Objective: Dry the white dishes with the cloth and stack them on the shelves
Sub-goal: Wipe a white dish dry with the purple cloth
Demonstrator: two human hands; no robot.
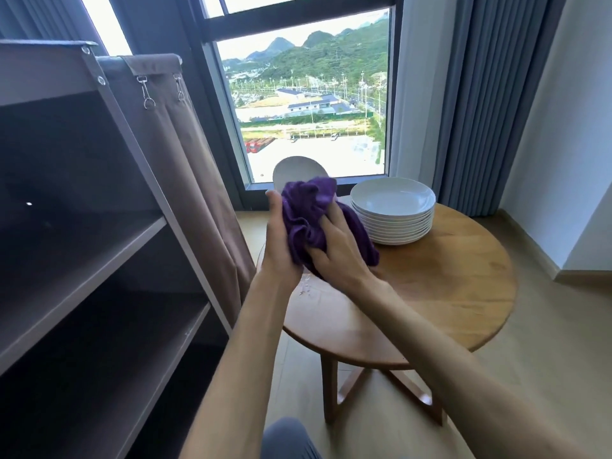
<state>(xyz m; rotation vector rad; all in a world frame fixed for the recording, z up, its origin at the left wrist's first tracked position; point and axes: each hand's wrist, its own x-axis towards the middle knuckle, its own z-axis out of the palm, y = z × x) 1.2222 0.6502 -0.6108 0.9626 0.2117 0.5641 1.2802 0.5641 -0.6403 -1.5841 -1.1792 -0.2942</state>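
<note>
On my left I see the shelves (99, 246), the round table (447, 286) ahead bearing the stack of dishes (393, 215). My left hand (278, 240) grips one tilted dish (298, 170); my right hand (337, 250) clutches the purple cloth (308, 210) against it.

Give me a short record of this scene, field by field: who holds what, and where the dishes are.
left hand: holds a white dish upright by its edge
right hand: presses the purple cloth against that dish
dish stack: white dishes piled on the round wooden table, right of the hands
shelves: at the left, no dishes visible on them
progress: one dish being dried, none shelved yet
</note>
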